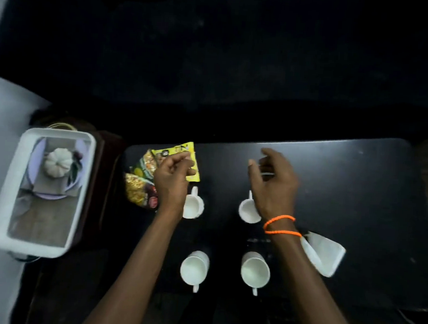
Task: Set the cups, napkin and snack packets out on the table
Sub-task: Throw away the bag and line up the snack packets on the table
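Near cups [193,267]: I am keeping two by me, handles toward me.
Left hand [172,179]: I am pinching the yellow packet [191,160] to lay it beside the other packets [141,182].
Right hand [272,188]: I am hovering it loose, holding nothing.
Far cups [192,205]: standing opposite.
Napkin [324,253]: lying right.
Writing: too blurred.

white bin [6,186], small white pumpkin [57,163]
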A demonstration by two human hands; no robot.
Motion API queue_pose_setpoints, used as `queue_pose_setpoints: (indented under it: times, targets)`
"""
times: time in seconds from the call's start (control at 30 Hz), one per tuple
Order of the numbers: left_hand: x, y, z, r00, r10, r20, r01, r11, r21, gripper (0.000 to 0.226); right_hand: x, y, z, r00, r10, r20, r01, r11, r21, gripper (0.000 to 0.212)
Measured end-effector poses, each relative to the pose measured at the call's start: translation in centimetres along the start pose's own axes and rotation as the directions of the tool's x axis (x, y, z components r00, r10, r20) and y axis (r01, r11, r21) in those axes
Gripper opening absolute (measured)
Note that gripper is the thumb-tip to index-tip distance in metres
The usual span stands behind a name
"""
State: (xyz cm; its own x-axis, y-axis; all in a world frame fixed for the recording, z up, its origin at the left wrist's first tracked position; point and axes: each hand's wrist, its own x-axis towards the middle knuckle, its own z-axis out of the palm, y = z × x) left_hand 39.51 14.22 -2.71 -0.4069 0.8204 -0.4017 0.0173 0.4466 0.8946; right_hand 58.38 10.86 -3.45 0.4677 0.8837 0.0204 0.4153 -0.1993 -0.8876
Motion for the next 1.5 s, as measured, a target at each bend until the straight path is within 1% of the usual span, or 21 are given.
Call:
queue_pose_setpoints:
  times: [0.1,0.17,0.27,0.33,0.37,0.43,0.5,0.57,0.63,0.7,0.77,0.87,0.97,1.07,1.13,1.2,1.23,1.27,1.33,1.4,1.5]
  targets:
    - [2.4,-2.3,-5.9,0.961,-0.038,-0.273,0.040,0.999,0.003,0.016,-2.3,-2.7,7.1,0.965,-0.008,0.261,0.011,1.000,-0.012,0.025]
    - [3.7,-4.2,-9.1,0.906,-0.109,-0.409,0.136,0.990,0.039,0.013,-4.1,-3.9,11.3,0.893,0.004,0.449,0.029,0.997,-0.067,0.029]
    - [5.6,-6.9,-12.3,0.818,-0.302,-0.490,0.363,0.931,0.031,0.032,-6.9,-5.0,16.8,0.769,0.044,0.637,0.072,0.985,-0.155,0.038]
    - [6.6,-8.5,-13.6,0.783,-0.413,-0.466,0.483,0.875,0.036,0.046,-8.4,-5.4,19.6,0.732,0.071,0.678,0.085,0.977,-0.193,0.040]
    - [6.9,-9.0,-14.0,0.788,-0.452,-0.418,0.508,0.861,0.028,0.047,-8.9,-5.3,20.7,0.727,0.076,0.683,0.093,0.974,-0.207,0.037]
    - [7.3,-9.5,-14.4,0.821,-0.511,-0.256,0.517,0.855,-0.049,0.034,-9.7,-5.1,22.3,0.722,0.085,0.687,0.126,0.960,-0.251,0.036]
    - [7.8,-9.5,-14.8,0.819,-0.564,-0.110,0.547,0.824,-0.149,0.029,-10.0,-5.0,23.2,0.728,0.107,0.678,0.133,0.947,-0.292,0.039]
    - [8.2,-9.2,-15.4,0.795,-0.604,-0.052,0.582,0.784,-0.214,0.032,-10.0,-5.2,23.4,0.721,0.138,0.679,0.090,0.953,-0.290,0.041]
    - [8.2,-8.4,-15.9,0.778,-0.625,-0.056,0.590,0.759,-0.275,0.034,-9.8,-5.9,23.1,0.705,0.140,0.695,0.021,0.976,-0.218,0.038]
    - [7.9,-7.3,-16.2,0.797,-0.598,-0.088,0.546,0.775,-0.318,0.033,-9.2,-6.5,21.8,0.728,0.127,0.674,-0.082,0.992,-0.098,0.037]
    - [7.4,-5.8,-15.6,0.858,-0.509,-0.065,0.464,0.824,-0.326,0.031,-7.9,-6.5,19.9,0.767,0.147,0.625,-0.185,0.983,-0.004,0.044]
    - [6.6,-3.1,-12.3,0.941,-0.316,0.120,0.337,0.898,-0.282,0.020,-5.0,-5.7,16.2,0.811,0.259,0.525,-0.354,0.931,0.086,0.042]
    - [6.1,-1.3,-6.6,0.934,-0.217,0.282,0.248,0.966,-0.077,0.024,-1.8,-3.3,12.1,0.860,0.320,0.397,-0.410,0.897,0.166,0.026]
    - [6.1,-1.4,-0.9,0.918,-0.188,0.350,0.136,0.976,0.168,0.030,0.7,-0.7,9.2,0.858,0.388,0.338,-0.443,0.890,0.103,0.015]
    - [6.7,-2.2,1.6,0.898,-0.203,0.391,0.071,0.942,0.328,0.034,2.3,1.3,8.5,0.842,0.421,0.337,-0.393,0.907,-0.150,0.018]
    - [7.4,-3.2,3.0,0.886,-0.188,0.423,-0.059,0.861,0.506,0.041,3.4,2.6,8.3,0.806,0.467,0.363,-0.277,0.841,-0.465,0.028]
    - [7.7,-3.7,3.4,0.886,-0.141,0.442,-0.158,0.805,0.572,0.045,3.6,3.0,8.2,0.810,0.468,0.354,-0.221,0.802,-0.555,0.037]
    - [7.9,-4.1,3.6,0.879,-0.075,0.471,-0.262,0.749,0.608,0.049,3.7,3.2,8.3,0.831,0.443,0.336,-0.187,0.792,-0.582,0.047]
    - [8.3,-4.5,4.0,0.841,0.031,0.540,-0.415,0.677,0.607,0.061,3.6,3.3,8.3,0.881,0.352,0.317,-0.142,0.835,-0.532,0.062]
    - [8.7,-4.7,4.5,0.784,0.037,0.620,-0.486,0.658,0.575,0.069,3.4,3.3,8.7,0.885,0.314,0.345,-0.113,0.861,-0.495,0.065]
    - [9.1,-5.2,4.8,0.721,-0.013,0.693,-0.551,0.595,0.585,0.063,2.7,3.7,9.3,0.863,0.347,0.368,-0.138,0.862,-0.488,0.061]
